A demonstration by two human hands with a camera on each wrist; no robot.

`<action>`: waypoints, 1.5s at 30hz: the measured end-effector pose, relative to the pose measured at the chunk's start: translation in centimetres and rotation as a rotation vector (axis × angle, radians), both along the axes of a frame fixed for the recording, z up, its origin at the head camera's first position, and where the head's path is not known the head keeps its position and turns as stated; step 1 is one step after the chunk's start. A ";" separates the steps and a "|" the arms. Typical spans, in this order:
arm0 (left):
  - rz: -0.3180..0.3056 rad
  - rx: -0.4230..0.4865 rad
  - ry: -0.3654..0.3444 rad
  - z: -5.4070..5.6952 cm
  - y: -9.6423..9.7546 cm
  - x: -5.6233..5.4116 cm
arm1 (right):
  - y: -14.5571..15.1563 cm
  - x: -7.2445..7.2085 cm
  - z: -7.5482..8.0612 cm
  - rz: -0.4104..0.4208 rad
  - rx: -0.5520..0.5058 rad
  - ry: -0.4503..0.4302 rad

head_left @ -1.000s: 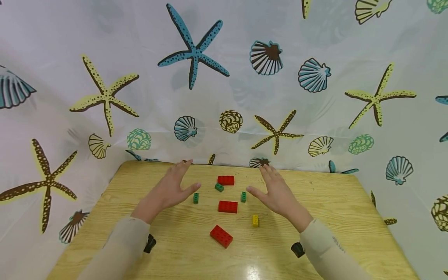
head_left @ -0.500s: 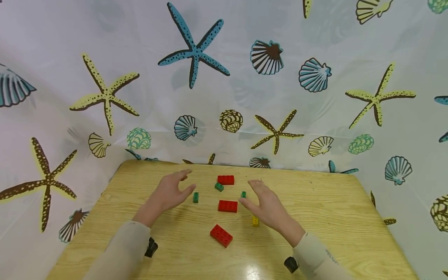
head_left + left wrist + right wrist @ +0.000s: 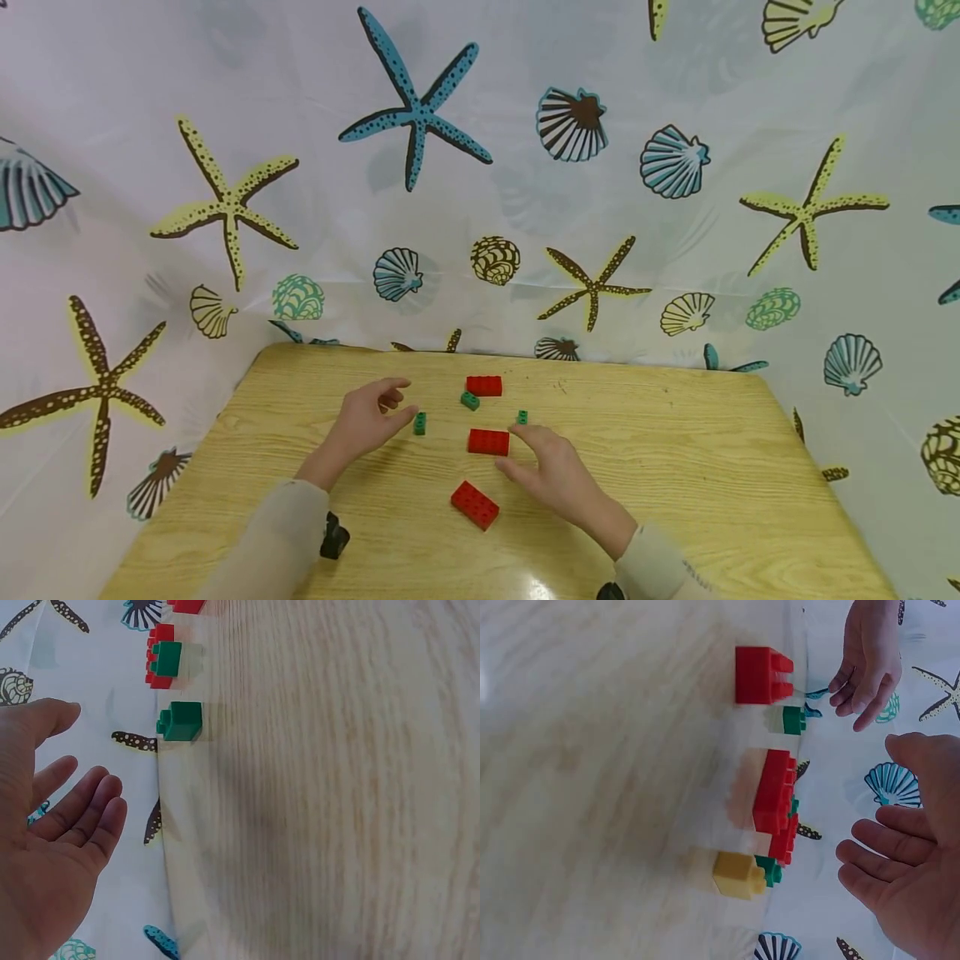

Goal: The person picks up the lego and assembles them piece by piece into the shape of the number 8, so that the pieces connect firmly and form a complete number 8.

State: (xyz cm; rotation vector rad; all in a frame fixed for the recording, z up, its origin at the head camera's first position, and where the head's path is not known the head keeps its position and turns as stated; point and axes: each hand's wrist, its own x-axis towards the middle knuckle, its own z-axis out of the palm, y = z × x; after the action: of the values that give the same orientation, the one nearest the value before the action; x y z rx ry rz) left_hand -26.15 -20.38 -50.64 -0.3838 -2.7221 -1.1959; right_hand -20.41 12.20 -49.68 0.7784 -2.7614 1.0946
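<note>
My left hand (image 3: 367, 421) hovers over the left of the table, its fingers loosely bent, with the thumb right by a small green brick (image 3: 420, 423). Nothing is in its grasp in the left wrist view. On the other side, my right hand (image 3: 558, 475) is held in the air with bent, parted fingers and an empty palm. Its fingertips are near the middle red brick (image 3: 488, 442) and a second green brick (image 3: 522, 417). Beneath the right hand is a yellow brick (image 3: 739, 874), hidden in the head view but seen in the right wrist view.
Another red brick (image 3: 474, 505) lies slantwise in front. Farther back, a red brick (image 3: 483, 386) has a green brick (image 3: 469, 401) close before it. The wooden table (image 3: 697, 467) ends at a white curtain (image 3: 322, 225) printed with starfish and shells.
My right hand has moved left and toward me, passing over the yellow brick and covering it. My left hand has sunk slightly, and its fingers have curled more. The bricks have stayed put.
</note>
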 end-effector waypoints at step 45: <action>-0.031 -0.011 -0.212 -2.7 1.0 -1.1 | -1.4 2.4 -4.3 0.163 0.197 -0.080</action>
State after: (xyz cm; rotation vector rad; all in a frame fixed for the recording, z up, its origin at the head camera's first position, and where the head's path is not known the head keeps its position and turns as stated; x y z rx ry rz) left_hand -27.27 -19.36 -53.34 -0.3181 -2.9117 -1.2983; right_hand -17.96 10.82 -53.93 1.0199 -2.9512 0.9047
